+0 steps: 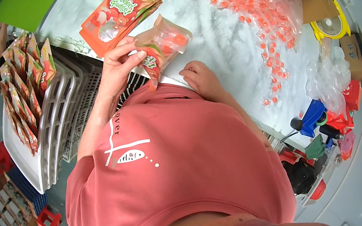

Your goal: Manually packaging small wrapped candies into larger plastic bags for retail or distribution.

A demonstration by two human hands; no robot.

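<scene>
Candy pouch (164, 45) pinched in left hand (120, 66), right hand (201, 79) curled, grip unclear, 1 candy heap (258, 1) at right

Wht txt on pouches (121, 17), dk on shirt (183, 159).

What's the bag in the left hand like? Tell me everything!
The bag looks like thin, shiny plastic. Its printed part is red and green with white lettering; another part is pale and see-through, with red-orange pieces showing. It's tilted, near the edge of the table. The left hand grips its left side between thumb and fingers. I can't tell if it's sealed.
</scene>
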